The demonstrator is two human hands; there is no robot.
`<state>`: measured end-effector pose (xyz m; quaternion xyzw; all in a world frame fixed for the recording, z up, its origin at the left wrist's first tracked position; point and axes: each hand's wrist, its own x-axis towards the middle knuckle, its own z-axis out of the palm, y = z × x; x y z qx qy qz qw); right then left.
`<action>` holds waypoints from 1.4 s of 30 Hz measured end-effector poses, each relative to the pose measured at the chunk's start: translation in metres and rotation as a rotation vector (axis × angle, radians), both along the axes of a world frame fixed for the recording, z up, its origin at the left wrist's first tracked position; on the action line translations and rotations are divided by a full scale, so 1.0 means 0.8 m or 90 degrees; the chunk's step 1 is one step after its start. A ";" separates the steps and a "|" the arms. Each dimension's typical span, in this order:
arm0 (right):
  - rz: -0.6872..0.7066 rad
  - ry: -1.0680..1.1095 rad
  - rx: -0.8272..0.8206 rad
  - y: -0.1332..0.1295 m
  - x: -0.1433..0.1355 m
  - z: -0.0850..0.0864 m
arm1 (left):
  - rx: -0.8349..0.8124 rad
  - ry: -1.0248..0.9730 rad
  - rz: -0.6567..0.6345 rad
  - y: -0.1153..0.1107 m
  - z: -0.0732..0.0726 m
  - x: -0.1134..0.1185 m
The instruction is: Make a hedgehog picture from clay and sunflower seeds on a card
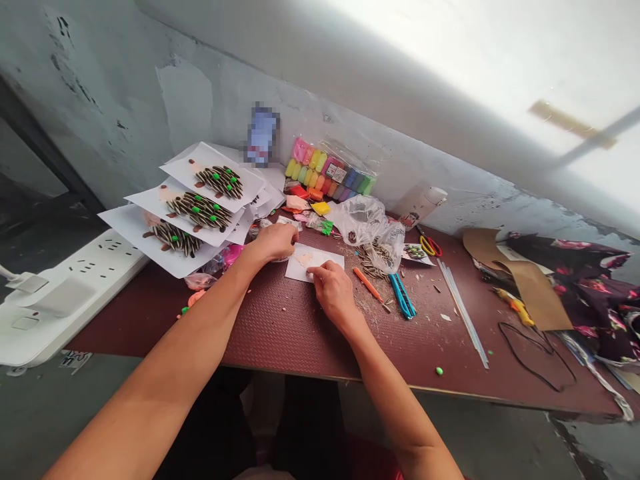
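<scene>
Table (260, 340), brown, one; card (327, 256), white, one, at our right fingertips.
Sheets (130, 227), stacked unevenly left of our left fingers: a brushing forearm could, we judge, slide the pile. Bag (360, 217), clear, beyond and right of our right fingers: a knock could scatter seeds. Left hand (273, 241): fingers bent near the card's far left corner; whether they grip, we cannot tell. Right hand (334, 293): thumb and forefinger close together at the card's near edge; any hold unclear. Pressing unevenly could skew the card. Knife (401, 297), blue, right of our right fingers: a careless reach could catch it. Patch (303, 261), pale, by our right fingertips: rubbing could smear it. Seeds (371, 271), loose, right of those fingers: strays could lodge underneath.
</scene>
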<state>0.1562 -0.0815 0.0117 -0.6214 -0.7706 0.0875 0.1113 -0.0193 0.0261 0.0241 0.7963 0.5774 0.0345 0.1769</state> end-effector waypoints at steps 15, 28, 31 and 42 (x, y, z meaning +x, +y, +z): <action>0.039 -0.045 0.028 -0.010 0.005 -0.002 | -0.003 -0.007 0.011 0.000 -0.003 0.000; -0.070 0.297 0.095 -0.005 0.024 -0.003 | -0.003 0.003 -0.001 0.000 -0.001 -0.002; -0.106 0.497 0.049 0.003 0.034 -0.007 | 0.012 0.009 -0.002 0.000 -0.001 -0.003; -0.158 0.815 -0.148 0.014 0.050 -0.007 | 0.003 0.002 -0.001 0.000 0.006 -0.004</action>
